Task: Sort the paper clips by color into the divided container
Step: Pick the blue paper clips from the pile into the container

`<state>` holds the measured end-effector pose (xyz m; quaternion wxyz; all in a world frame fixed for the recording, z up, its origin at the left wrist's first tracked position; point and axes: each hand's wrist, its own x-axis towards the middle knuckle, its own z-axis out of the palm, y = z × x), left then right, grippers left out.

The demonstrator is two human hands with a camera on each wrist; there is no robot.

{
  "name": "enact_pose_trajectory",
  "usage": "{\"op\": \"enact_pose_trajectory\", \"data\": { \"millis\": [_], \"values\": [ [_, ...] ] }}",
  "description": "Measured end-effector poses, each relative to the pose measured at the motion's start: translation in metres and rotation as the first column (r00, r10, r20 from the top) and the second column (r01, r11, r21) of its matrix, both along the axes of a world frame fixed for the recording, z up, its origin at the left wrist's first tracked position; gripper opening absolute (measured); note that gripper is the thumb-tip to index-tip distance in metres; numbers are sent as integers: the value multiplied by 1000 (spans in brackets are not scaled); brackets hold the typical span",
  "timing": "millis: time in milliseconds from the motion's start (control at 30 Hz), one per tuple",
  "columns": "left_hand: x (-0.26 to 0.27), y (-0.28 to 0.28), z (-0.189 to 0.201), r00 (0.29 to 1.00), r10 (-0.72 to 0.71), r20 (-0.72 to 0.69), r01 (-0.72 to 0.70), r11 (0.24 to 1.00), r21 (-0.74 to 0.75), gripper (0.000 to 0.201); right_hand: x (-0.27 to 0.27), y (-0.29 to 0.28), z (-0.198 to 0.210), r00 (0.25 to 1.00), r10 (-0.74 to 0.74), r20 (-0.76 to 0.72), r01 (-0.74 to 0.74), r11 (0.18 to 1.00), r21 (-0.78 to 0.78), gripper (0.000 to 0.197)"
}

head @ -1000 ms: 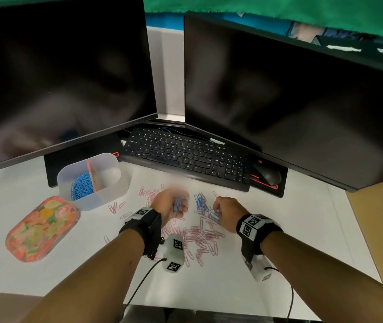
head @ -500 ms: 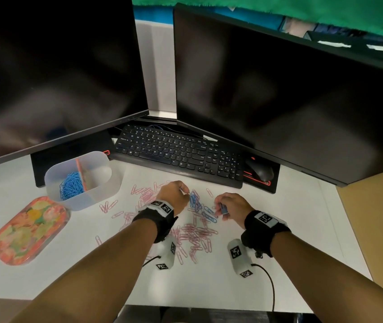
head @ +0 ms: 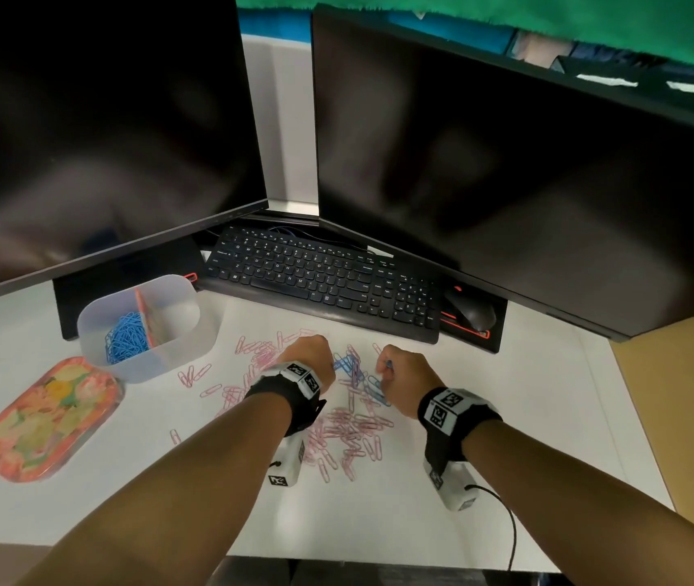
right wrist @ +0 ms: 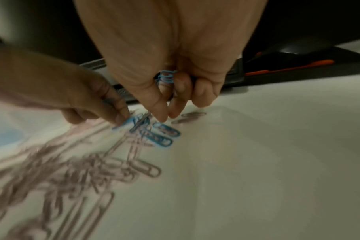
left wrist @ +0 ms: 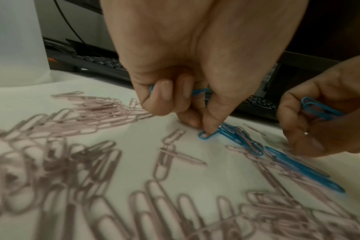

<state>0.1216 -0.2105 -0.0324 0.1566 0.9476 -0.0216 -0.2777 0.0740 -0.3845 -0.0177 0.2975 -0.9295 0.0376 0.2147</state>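
Observation:
Pink paper clips point(head: 349, 433) lie scattered on the white desk, with a few blue paper clips point(head: 351, 367) between my hands. My left hand point(head: 309, 359) keeps blue clips point(left wrist: 197, 92) curled in its fingers, and its thumb and forefinger tips touch another blue clip point(left wrist: 208, 134) on the desk. My right hand point(head: 402, 378) holds a bunch of blue clips point(right wrist: 165, 76) in its palm, thumb and forefinger tips just above more blue clips point(right wrist: 164, 131). The frosted divided container point(head: 176, 348) stands at the left, blue clips point(head: 123, 338) in its left compartment.
A floral lid point(head: 47, 416) lies at the near left of the desk. A black keyboard point(head: 320, 281) and a mouse point(head: 470, 310) sit behind the clips under two dark monitors point(head: 506, 175). A brown surface point(head: 683, 399) borders the desk on the right.
Both hands have come down onto the blue clips in the middle of the pile. The left hand moved right toward them; the right hand shifted slightly.

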Motion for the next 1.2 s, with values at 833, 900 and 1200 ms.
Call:
{"op": "enact_pose_trajectory", "data": {
  "millis": [833,900,1200],
  "values": [
    [-16,35,8,998,48,39,-39,981,-190,23,0,4,-3,996,-50,-71,52,998,23,26],
    [-18,38,8,998,69,5,-66,971,-228,32,4,6,-2,988,-94,-124,104,992,74,25],
    [-22,43,17,966,216,-141,-256,855,-451,22,5,31,18,870,-253,-422,471,678,565,19]
  ]
}}
